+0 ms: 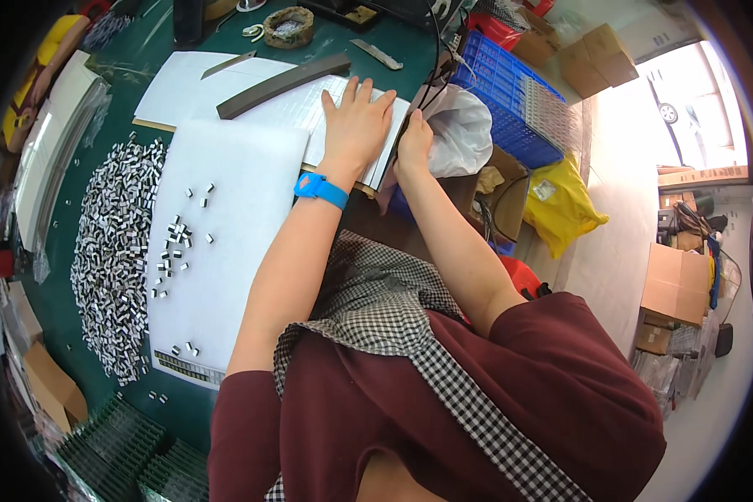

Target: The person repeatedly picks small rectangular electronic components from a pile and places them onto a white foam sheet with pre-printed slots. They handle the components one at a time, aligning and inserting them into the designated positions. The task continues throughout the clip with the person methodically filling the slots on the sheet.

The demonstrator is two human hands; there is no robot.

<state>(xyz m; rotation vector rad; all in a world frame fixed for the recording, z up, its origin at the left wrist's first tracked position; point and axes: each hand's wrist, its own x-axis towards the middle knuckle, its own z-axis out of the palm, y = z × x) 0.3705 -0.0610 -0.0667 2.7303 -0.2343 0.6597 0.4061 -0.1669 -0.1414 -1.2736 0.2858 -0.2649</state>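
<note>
— Green counter (pixel 75 318), crowded: what sits on it?

— White foam sheets (pixel 234 251), a heap of small black-and-white parts (pixel 113 259) along the left, a few strays on the near sheet.

— And the left hand (pixel 356 125)?

— Flat on the far white sheet (pixel 309 109), fingers (pixel 368 90) spread, palm pressing down; a blue wristband (pixel 320 190) sits behind it.

— The right hand (pixel 412 144)?

— At that sheet's right edge, fingers curled against it; whether they pinch it, I cannot tell. A white plastic bag (pixel 464 130) lies just beside.
</note>
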